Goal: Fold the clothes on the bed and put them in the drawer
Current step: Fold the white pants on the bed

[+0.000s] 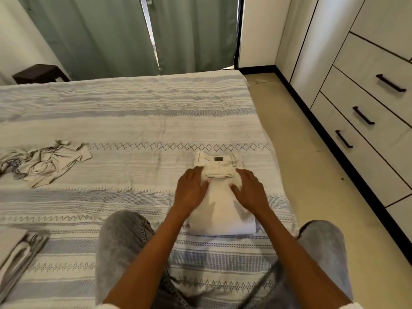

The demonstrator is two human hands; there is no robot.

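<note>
A folded pair of white trousers (219,210) lies on the striped bedspread (133,121) near the bed's right edge, waistband and back pocket facing up. My left hand (191,188) rests flat on its left side with straight fingers. My right hand (250,189) lies flat on its right side. A crumpled beige and grey garment (48,162) lies unfolded at the left of the bed. A folded grey and white piece (20,248) sits at the lower left edge.
White drawers with black handles (363,115) stand shut along the right wall, across a strip of beige floor (312,175). Green curtains (133,34) hang beyond the bed. A dark bedside table (38,73) stands far left. My knees in grey jeans (120,237) rest on the bed.
</note>
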